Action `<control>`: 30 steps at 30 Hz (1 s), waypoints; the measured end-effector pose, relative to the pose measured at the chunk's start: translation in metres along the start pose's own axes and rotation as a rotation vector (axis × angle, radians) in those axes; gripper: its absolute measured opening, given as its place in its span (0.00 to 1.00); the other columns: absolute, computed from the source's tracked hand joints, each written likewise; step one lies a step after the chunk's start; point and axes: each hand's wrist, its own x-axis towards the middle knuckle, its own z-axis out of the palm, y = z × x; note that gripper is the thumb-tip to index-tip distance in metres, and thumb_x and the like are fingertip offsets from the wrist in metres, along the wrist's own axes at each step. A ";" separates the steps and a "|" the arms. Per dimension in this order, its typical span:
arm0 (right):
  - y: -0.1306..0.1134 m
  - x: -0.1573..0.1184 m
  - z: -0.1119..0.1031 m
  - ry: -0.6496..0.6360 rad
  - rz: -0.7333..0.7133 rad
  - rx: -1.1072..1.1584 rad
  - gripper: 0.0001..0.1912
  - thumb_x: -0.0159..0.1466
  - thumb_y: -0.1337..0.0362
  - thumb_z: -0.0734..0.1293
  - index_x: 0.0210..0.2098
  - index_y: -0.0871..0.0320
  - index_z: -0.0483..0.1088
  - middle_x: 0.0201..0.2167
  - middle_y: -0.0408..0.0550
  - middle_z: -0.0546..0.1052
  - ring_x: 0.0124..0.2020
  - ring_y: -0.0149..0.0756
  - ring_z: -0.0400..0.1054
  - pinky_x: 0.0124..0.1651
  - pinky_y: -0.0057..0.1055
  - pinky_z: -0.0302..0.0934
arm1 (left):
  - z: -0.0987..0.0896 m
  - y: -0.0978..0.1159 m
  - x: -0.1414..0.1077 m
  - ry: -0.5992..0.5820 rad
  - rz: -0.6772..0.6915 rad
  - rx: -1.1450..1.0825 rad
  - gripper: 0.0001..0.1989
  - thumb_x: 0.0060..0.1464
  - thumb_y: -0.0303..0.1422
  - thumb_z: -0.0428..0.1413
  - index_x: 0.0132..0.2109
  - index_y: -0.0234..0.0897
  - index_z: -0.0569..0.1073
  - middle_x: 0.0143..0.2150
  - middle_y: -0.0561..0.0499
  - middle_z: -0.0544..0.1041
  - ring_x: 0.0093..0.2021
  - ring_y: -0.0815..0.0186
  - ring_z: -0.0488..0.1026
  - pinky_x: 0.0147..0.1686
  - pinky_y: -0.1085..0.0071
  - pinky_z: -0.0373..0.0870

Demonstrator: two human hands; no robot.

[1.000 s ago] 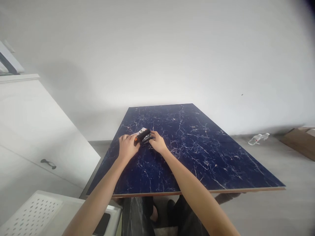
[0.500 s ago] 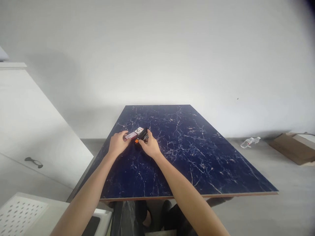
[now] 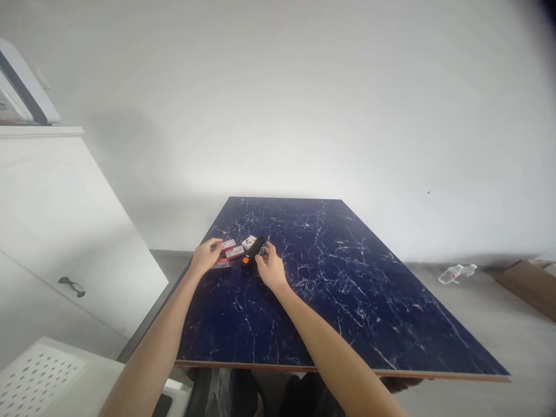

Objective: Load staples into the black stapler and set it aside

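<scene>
Several small red and white boxes (image 3: 235, 252) lie close together on the left part of the dark blue marbled table (image 3: 330, 301). My left hand (image 3: 207, 256) has its thumb and fingers curled at the left end of the upper one. Just right of them a black object with an orange patch (image 3: 253, 253) lies at a slant, and a small white box (image 3: 248, 241) touches its upper left side. My right hand (image 3: 270, 266) grips the right side of the black object between thumb and fingers, which partly hide it.
A white cabinet (image 3: 87, 231) with a dark handle stands at the left. A white perforated piece (image 3: 39, 376) is at the lower left. Clear plastic bottles (image 3: 456, 273) and a cardboard box (image 3: 527, 286) lie on the floor at the right. A pale wall rises behind the table.
The view has shifted, so the table sits lower. My hands are slightly farther apart. More red and white boxes now show between them, and the black object is more fully visible.
</scene>
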 end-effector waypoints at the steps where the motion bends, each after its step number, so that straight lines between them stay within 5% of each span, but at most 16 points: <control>1: 0.001 -0.001 0.001 -0.001 -0.010 -0.013 0.32 0.64 0.61 0.62 0.67 0.56 0.55 0.53 0.54 0.77 0.46 0.41 0.77 0.53 0.36 0.67 | -0.001 0.002 -0.004 -0.022 0.039 0.042 0.16 0.58 0.42 0.55 0.50 0.44 0.78 0.51 0.46 0.81 0.49 0.52 0.77 0.49 0.62 0.70; 7: -0.003 -0.007 -0.003 -0.046 -0.105 -0.147 0.36 0.63 0.63 0.64 0.69 0.57 0.53 0.57 0.57 0.74 0.54 0.47 0.72 0.59 0.43 0.63 | -0.005 0.012 -0.020 -0.203 0.268 0.104 0.34 0.50 0.42 0.64 0.63 0.43 0.70 0.59 0.42 0.75 0.51 0.49 0.76 0.51 0.63 0.69; 12: -0.014 -0.011 -0.013 -0.112 -0.107 -0.197 0.39 0.63 0.60 0.64 0.70 0.61 0.49 0.55 0.59 0.74 0.54 0.49 0.71 0.58 0.43 0.63 | 0.001 0.008 -0.013 -0.167 0.336 0.294 0.26 0.55 0.42 0.59 0.60 0.43 0.73 0.61 0.43 0.73 0.61 0.47 0.67 0.62 0.55 0.60; 16: -0.014 -0.011 -0.017 -0.164 -0.127 -0.212 0.41 0.63 0.58 0.65 0.71 0.62 0.47 0.55 0.59 0.74 0.54 0.49 0.72 0.58 0.42 0.63 | 0.029 0.017 -0.024 -0.070 0.277 0.375 0.24 0.57 0.41 0.57 0.60 0.41 0.72 0.64 0.40 0.68 0.65 0.45 0.61 0.64 0.47 0.57; 20: -0.006 -0.007 -0.016 -0.181 -0.127 -0.177 0.39 0.62 0.65 0.64 0.70 0.58 0.49 0.56 0.55 0.75 0.54 0.46 0.72 0.58 0.41 0.63 | 0.054 0.034 -0.036 0.021 0.256 0.362 0.28 0.53 0.28 0.55 0.62 0.38 0.71 0.67 0.40 0.64 0.69 0.41 0.52 0.66 0.44 0.53; 25: 0.005 0.006 -0.018 -0.119 -0.146 -0.114 0.35 0.57 0.76 0.59 0.64 0.57 0.58 0.58 0.53 0.73 0.55 0.40 0.71 0.58 0.37 0.64 | 0.045 0.045 -0.009 0.032 0.305 0.200 0.23 0.52 0.24 0.51 0.55 0.38 0.76 0.58 0.44 0.76 0.62 0.50 0.66 0.64 0.51 0.60; 30: 0.019 0.023 -0.027 -0.095 -0.194 -0.275 0.41 0.54 0.76 0.60 0.68 0.65 0.53 0.64 0.62 0.66 0.65 0.48 0.61 0.66 0.44 0.54 | 0.029 0.061 0.005 -0.149 0.337 0.075 0.21 0.59 0.43 0.53 0.55 0.39 0.75 0.52 0.43 0.79 0.54 0.52 0.74 0.56 0.56 0.68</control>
